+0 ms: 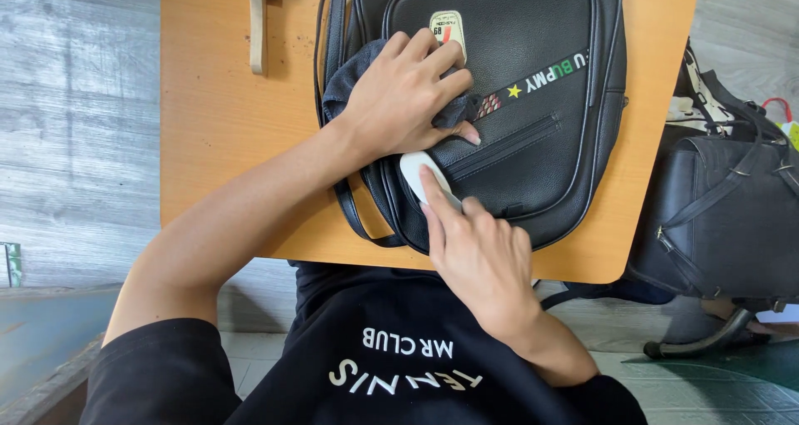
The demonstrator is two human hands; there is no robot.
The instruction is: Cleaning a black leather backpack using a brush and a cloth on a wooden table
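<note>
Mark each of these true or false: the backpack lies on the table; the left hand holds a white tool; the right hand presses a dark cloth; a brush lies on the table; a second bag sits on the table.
1. The backpack lies on the table. True.
2. The left hand holds a white tool. False: it presses a dark cloth on the backpack.
3. The right hand presses a dark cloth. False: it holds the white tool against the backpack.
4. A brush lies on the table. True, at its far left edge.
5. A second bag sits on the table. False: it stands beside the table, on the floor.
</note>
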